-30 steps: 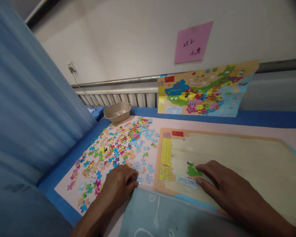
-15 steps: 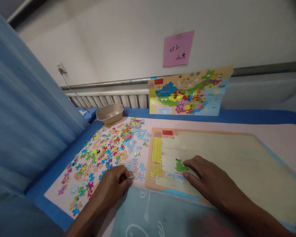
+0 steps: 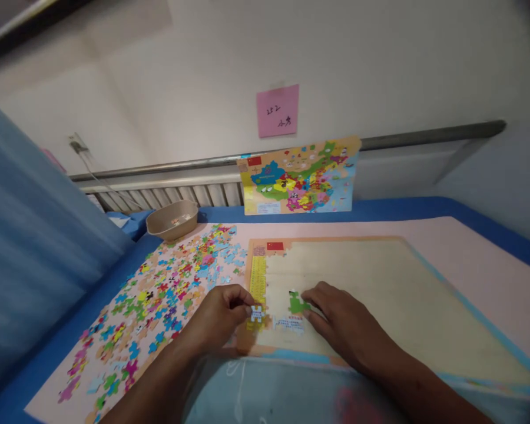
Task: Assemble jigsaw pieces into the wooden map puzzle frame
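Note:
My left hand pinches a small pale blue-and-white puzzle piece over the lower left corner of the wooden puzzle board, beside its yellow legend strip. My right hand lies flat on the board with fingers stretched out, its fingertips touching a green piece and a white-blue label piece set in the tray. Many loose coloured pieces are scattered on the pink mat to the left.
A beige bowl stands at the back left. A finished map picture leans against the wall under a pink sticky note. A blue curtain hangs at the left. The table has a blue edge.
My left hand lifted a piece out of the loose pile and carried it right, onto the board's lower left corner. The right hand stayed by the green piece. The view shifted right.

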A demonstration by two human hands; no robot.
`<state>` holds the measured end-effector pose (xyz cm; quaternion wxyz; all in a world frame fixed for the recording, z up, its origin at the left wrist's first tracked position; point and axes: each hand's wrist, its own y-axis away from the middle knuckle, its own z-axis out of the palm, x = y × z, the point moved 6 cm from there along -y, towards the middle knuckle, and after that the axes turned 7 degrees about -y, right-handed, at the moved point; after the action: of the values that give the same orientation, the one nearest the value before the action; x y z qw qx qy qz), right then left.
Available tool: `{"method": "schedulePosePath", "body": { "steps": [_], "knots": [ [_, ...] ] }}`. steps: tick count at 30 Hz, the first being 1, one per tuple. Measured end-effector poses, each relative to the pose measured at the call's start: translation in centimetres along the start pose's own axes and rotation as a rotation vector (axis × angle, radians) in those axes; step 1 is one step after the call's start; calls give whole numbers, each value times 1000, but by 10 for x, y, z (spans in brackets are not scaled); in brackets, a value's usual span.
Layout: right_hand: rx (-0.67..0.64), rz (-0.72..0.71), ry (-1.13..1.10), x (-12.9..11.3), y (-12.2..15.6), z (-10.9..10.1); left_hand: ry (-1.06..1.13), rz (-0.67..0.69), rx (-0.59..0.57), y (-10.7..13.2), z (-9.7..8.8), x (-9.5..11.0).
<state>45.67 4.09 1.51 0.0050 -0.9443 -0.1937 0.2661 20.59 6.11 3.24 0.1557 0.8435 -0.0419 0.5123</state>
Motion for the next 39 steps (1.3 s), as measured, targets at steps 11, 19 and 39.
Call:
{"method": "schedulePosePath", "body": {
  "steps": [11, 19, 39],
  "knots": [
    [151, -105, -103, -10, 3, -11, -141, 164, 82, 7, 22, -8],
    [221, -334, -69, -37, 13, -16, -21, 82, 51, 12, 28, -14],
    [101, -443, 50, -48, 13, -2, 11, 87, 53, 16, 35, -12]
  ]
}}
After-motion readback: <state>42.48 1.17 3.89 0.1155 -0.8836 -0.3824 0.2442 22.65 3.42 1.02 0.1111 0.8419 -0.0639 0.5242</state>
